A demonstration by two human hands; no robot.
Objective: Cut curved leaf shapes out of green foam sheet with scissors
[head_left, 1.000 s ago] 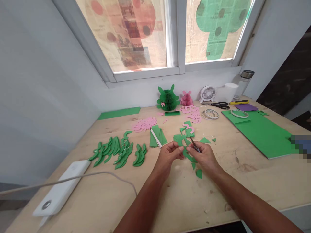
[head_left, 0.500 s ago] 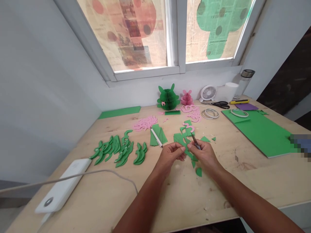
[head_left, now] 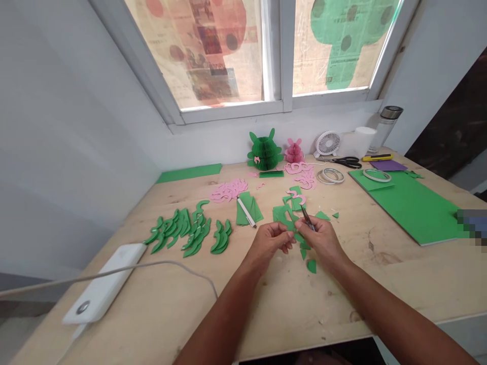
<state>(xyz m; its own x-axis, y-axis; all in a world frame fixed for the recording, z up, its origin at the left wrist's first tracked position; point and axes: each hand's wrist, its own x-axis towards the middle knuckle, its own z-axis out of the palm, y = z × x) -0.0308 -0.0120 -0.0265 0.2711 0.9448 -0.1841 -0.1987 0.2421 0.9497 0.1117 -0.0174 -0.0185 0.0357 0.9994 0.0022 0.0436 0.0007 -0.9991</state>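
My left hand [head_left: 271, 239] is closed in a pinch above the wooden table, and whatever lies between its thumb and forefinger is too small to make out. Close beside it, my right hand [head_left: 318, 238] grips a slim pointed dark metal tool [head_left: 308, 219], its tip directed away from me; I cannot tell whether it is tweezers or small scissors. Cut green paper pieces [head_left: 280, 214] lie under and just beyond the fingertips, partly hidden by them. A curved pink paper cutout [head_left: 300, 198] rests near the tool's tip. Nearer me is a rounded green scrap [head_left: 312, 266].
Stacked green curved cutouts [head_left: 194, 235] and a white power bank [head_left: 108, 284] with a cable lie left. A white pen [head_left: 246, 212] and pink cutouts [head_left: 230, 190] sit mid-table. Green card [head_left: 414, 208], tape rolls [head_left: 330, 176], black-handled scissors [head_left: 348, 161] and a fan [head_left: 327, 144] are right.
The camera view has shifted slightly. My hands stay close together over the green scraps; the fingertips have moved a little, and the right hand still holds the pointed tool.
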